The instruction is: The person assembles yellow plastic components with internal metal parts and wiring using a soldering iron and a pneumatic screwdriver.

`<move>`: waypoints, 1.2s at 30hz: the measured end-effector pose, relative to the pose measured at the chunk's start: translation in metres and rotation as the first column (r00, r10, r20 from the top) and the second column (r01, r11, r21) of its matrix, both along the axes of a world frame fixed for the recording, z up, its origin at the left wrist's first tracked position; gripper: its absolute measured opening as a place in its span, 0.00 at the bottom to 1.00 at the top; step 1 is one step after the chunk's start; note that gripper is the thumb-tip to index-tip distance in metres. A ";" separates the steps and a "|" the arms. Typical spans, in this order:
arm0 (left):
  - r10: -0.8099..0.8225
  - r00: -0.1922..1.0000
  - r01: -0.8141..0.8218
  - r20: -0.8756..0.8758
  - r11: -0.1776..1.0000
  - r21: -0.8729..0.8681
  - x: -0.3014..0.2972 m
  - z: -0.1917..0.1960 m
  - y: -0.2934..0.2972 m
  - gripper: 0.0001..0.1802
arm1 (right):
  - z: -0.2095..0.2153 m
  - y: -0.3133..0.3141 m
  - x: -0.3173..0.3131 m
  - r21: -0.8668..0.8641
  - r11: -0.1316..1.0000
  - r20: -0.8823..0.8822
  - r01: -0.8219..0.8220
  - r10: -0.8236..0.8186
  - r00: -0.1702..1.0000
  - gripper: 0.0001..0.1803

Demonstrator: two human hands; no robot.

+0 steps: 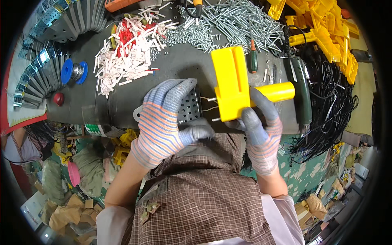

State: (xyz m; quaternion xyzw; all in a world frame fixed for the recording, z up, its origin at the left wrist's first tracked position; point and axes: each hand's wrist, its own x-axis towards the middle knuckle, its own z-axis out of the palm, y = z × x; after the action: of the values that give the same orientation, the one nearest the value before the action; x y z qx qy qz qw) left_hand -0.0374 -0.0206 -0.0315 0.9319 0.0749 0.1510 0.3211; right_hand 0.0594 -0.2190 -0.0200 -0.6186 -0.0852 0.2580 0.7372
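Observation:
Both my hands wear striped knit gloves with grey-blue fingers. My left hand (pixel 165 118) grips a perforated dark metal housing (pixel 190 107), its fingers over the top and thumb along the near side. In my right hand (pixel 261 130) is a yellow plastic handle piece (pixel 233 83), with a round tube pointing right. Thumb and fingers close on its lower part. Two metal pins and thin wires bridge the gap between the yellow piece and the metal housing; the two parts are apart. A screwdriver (pixel 253 59) lies just beyond the yellow piece.
Pale sleeves (pixel 126 61), long screws (pixel 241 24) and small nuts (pixel 190 34) lie heaped at the back. Yellow plastic parts (pixel 326 32), black cables (pixel 326 102) and a green soldering tool (pixel 301 92) are at the right. A blue solder spool (pixel 74 72) and metal plates (pixel 43 69) stand left.

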 end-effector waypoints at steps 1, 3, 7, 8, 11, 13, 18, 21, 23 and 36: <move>0.027 1.000 -0.027 -0.013 1.000 -0.009 0.000 -0.004 0.000 0.49 | -0.005 0.004 0.000 -0.021 1.000 0.007 0.009 -0.009 1.000 0.21; 0.061 0.997 -0.061 -0.040 0.998 -0.003 0.000 -0.009 -0.001 0.48 | -0.011 0.012 0.003 -0.062 0.998 0.033 0.007 -0.005 0.999 0.21; 0.055 0.998 -0.055 -0.004 0.997 0.049 0.000 -0.010 -0.001 0.43 | -0.009 0.022 0.009 -0.065 0.997 -0.045 -0.037 0.034 0.998 0.21; 0.048 0.999 -0.048 0.009 0.999 0.024 0.002 -0.010 -0.001 0.43 | -0.007 0.023 0.008 -0.046 0.998 -0.100 -0.046 0.041 0.994 0.21; 0.044 0.999 -0.044 0.023 0.999 0.003 0.003 -0.010 -0.001 0.43 | -0.006 0.025 0.007 0.014 0.998 -0.117 -0.053 0.054 0.992 0.21; 0.049 0.998 -0.049 0.031 0.999 0.010 0.003 -0.012 -0.001 0.42 | -0.007 0.024 0.004 -0.183 0.981 0.109 -0.072 0.093 0.990 0.22; 0.028 0.999 -0.028 0.034 0.999 0.027 0.003 -0.015 0.000 0.41 | -0.013 0.023 -0.010 -0.128 0.989 0.046 -0.074 0.081 0.996 0.26; 0.007 0.998 -0.015 0.064 0.991 0.129 0.004 -0.016 -0.001 0.40 | -0.022 0.028 -0.024 -0.171 0.970 0.268 -0.174 0.216 0.939 0.41; 0.021 0.998 -0.029 0.054 0.989 0.146 0.006 -0.019 -0.003 0.41 | -0.025 0.026 -0.027 -0.140 0.973 0.270 -0.185 0.217 0.938 0.45; -0.025 0.994 0.006 0.109 0.985 0.172 0.010 -0.017 -0.005 0.41 | 0.009 -0.101 0.116 -0.662 0.247 0.706 0.708 0.524 0.478 0.23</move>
State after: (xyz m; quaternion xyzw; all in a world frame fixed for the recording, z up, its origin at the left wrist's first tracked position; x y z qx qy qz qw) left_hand -0.0272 -0.0260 -0.0485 0.9468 0.0366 0.2057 0.2446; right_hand 0.1752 -0.3200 -0.0109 -0.9611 -0.2202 -0.1602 0.0470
